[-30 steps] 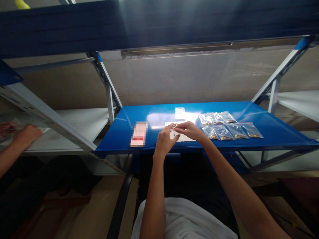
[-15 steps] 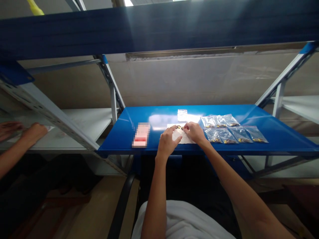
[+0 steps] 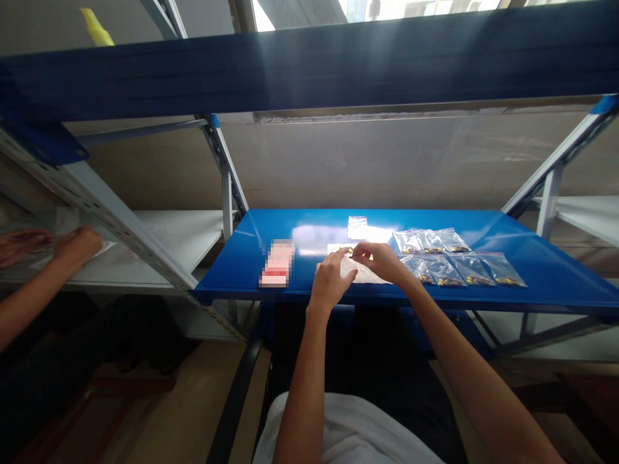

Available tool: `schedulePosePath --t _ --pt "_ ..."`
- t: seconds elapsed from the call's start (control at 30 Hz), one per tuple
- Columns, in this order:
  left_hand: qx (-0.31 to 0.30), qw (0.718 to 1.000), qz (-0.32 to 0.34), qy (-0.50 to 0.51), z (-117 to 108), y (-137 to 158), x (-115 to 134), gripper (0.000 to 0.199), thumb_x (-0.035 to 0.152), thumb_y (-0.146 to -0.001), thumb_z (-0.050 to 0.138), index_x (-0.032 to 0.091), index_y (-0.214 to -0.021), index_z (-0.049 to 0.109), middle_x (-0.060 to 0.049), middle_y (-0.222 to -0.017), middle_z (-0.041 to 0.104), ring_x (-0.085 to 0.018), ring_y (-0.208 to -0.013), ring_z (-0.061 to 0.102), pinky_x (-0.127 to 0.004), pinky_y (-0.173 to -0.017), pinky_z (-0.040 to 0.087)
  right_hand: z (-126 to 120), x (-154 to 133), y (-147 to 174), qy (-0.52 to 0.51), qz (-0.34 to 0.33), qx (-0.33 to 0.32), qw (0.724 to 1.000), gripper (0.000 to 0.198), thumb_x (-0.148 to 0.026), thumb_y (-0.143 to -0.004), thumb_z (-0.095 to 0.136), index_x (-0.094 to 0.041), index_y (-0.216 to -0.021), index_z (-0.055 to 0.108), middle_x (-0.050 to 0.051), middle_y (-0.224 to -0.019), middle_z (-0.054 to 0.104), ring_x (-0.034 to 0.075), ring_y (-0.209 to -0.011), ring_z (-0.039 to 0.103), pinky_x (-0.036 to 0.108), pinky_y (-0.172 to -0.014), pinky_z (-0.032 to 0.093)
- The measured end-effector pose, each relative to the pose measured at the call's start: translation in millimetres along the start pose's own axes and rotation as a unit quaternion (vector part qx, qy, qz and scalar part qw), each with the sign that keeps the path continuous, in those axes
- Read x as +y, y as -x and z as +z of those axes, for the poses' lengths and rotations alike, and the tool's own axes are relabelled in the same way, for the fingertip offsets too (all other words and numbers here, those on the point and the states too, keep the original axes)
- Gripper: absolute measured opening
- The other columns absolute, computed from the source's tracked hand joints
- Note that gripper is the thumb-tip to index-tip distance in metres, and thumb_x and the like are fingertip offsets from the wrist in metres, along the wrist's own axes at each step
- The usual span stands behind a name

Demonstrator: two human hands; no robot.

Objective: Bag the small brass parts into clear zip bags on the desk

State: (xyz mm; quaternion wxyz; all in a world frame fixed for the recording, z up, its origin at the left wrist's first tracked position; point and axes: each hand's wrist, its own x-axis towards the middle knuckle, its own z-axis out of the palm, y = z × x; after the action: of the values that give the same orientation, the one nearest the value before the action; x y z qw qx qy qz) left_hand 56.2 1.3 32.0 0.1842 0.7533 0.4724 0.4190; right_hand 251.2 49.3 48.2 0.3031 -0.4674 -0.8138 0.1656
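Observation:
My left hand [image 3: 333,280] rests at the left side of a white paper sheet [image 3: 370,276], fingers stretched forward and thumb spread to the right. Small yellow and dark pieces [image 3: 349,251] lie at the far part of the sheet, partly hidden by my fingers. Over the sheet's right side is my right hand [image 3: 381,261], thumb and forefinger brought together beside those pieces. What sits in that pinch, if anything, is too small to make out. Just beyond lies a small clear zip bag [image 3: 357,227], flat on the blue table [image 3: 300,225].
Several clear bags [image 3: 449,272] with small yellow and brown pieces lie in two rows on the right. A blurred pink-and-white item [image 3: 277,263] lies on the left. A blue beam [image 3: 309,67] crosses above. At far left, another person's hands [image 3: 77,248] work over a white shelf.
My right hand has turned and its knuckles are raised, still near the small pieces. My left hand stays nearly in place. The view has tilted slightly upward.

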Motion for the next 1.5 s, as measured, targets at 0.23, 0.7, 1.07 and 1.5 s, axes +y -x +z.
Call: schedulePosePath --t 0.23,0.7,1.07,1.5 --pt "0.013 1.000 0.009 0.003 -3 -2 -1 0.057 0.017 -0.089 0.077 0.019 -0.143 0.058 -0.014 -0.135 0.072 -0.029 -0.122 0.070 -0.048 -0.105 0.057 1 -9 -7 -0.094 -0.021 -0.042 0.994 0.015 -0.028 -0.088 0.065 -0.021 -0.087 0.078 0.006 -0.087 0.079 0.021 -0.077 0.069 0.032 -0.072 0.052" --pt "0.037 0.999 -0.009 -0.008 -3 -1 -12 0.050 0.015 -0.090 0.076 0.020 -0.138 0.063 -0.011 -0.124 0.075 -0.028 -0.116 0.072 -0.045 -0.105 0.057 18 33 -19 0.110 0.073 0.051 0.990 0.016 -0.025 -0.087 0.073 -0.017 -0.096 0.083 0.010 -0.090 0.075 0.023 -0.084 0.068 0.032 -0.079 0.049" --pt "0.037 0.999 -0.012 -0.001 -6 -1 -9 0.048 0.014 -0.090 0.075 0.020 -0.136 0.064 -0.012 -0.126 0.074 -0.027 -0.115 0.072 -0.045 -0.104 0.057 28 40 -23 0.138 0.071 0.021 0.988 0.017 -0.023 -0.092 0.069 -0.017 -0.100 0.083 0.010 -0.095 0.068 0.022 -0.086 0.065 0.031 -0.082 0.047" --pt "0.035 0.999 -0.011 -0.012 -7 0 -11 0.049 0.015 -0.090 0.076 0.021 -0.137 0.063 -0.011 -0.125 0.074 -0.028 -0.116 0.072 -0.045 -0.105 0.057 23 46 -22 0.139 0.069 0.022 0.988 0.017 -0.026 -0.091 0.073 -0.020 -0.103 0.082 0.009 -0.096 0.064 0.023 -0.089 0.062 0.032 -0.084 0.047"
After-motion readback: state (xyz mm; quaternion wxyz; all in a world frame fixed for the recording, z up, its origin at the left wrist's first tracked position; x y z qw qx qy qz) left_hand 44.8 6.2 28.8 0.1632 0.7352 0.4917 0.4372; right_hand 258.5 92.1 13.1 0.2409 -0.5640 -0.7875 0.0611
